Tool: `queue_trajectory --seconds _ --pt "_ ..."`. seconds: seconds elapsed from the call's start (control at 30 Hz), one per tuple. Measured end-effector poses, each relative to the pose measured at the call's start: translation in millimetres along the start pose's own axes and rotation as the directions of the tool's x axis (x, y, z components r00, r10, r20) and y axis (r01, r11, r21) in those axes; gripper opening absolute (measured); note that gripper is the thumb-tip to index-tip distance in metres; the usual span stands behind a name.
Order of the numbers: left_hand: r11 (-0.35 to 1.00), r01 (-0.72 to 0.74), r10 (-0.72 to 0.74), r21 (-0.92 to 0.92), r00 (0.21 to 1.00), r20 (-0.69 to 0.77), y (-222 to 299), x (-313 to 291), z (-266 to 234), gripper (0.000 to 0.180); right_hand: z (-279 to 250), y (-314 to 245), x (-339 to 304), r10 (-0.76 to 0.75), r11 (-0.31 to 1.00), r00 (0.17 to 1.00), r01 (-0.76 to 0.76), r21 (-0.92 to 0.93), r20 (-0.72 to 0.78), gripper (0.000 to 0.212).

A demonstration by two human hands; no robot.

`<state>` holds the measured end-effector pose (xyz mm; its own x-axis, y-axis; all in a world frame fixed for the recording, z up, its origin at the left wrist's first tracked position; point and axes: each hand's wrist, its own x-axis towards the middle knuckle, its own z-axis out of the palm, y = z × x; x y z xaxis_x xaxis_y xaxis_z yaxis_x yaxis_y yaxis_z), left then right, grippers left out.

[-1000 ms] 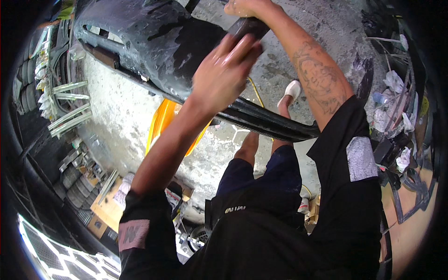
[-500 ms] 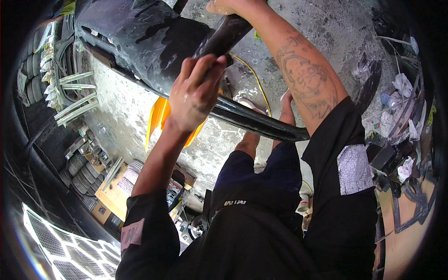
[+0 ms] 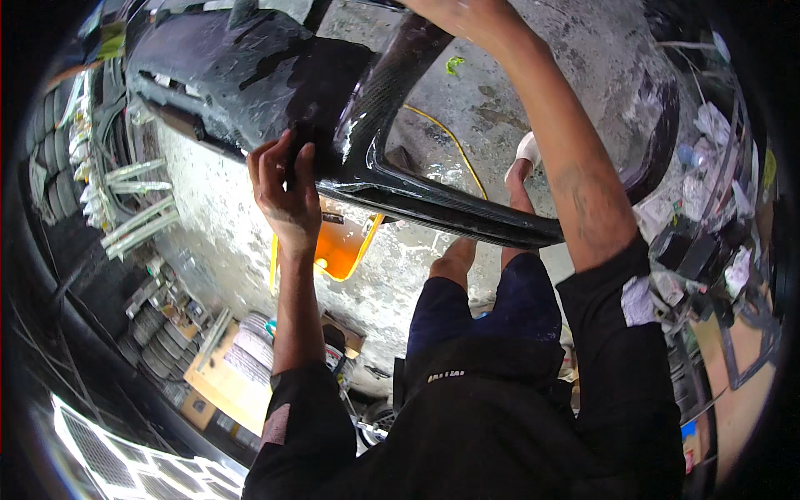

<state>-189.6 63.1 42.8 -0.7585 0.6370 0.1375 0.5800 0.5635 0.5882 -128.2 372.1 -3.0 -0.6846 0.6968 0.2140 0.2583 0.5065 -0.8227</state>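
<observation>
A large black car body panel [image 3: 250,75], glossy and wet-looking in patches, stretches across the upper left. Its arm [image 3: 392,79] with a carbon-fibre weave rises to the top, and a long woven sill [image 3: 467,218] runs right. My left hand [image 3: 285,193] is at the panel's near edge, left of where arm and sill meet. Its fingers are curled around a small dark thing against the black surface, too dark to name. At the top edge, my right hand [image 3: 467,15] is by the upper end of the woven arm, its fingers mostly out of view.
Under the sill stands an orange tub [image 3: 346,250] on the wet concrete floor. A yellow cable [image 3: 457,146] lies beyond the sill. Stacked tyres [image 3: 162,337] and a wooden board [image 3: 229,379] are at lower left. Plastic scraps [image 3: 712,125] are heaped at right.
My left hand has moved off the woven arm, left and down to the panel's near edge. My right hand has shifted right along the top. The view has shifted slightly, showing more of the orange tub.
</observation>
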Motion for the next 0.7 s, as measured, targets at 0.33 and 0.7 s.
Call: queue_trajectory --seconds 0.33,0.7 --pt "0.961 -0.255 0.267 0.107 0.956 -0.123 -7.7 -4.7 23.4 0.024 -13.7 -1.9 -102.4 0.616 0.401 0.755 -0.546 0.736 0.225 0.044" --pt "0.931 -0.325 0.347 0.165 0.930 -0.123 -12.4 -3.8 22.2 0.023 29.8 -5.8 -147.8 0.331 0.788 0.934 -0.350 0.506 0.131 0.064"
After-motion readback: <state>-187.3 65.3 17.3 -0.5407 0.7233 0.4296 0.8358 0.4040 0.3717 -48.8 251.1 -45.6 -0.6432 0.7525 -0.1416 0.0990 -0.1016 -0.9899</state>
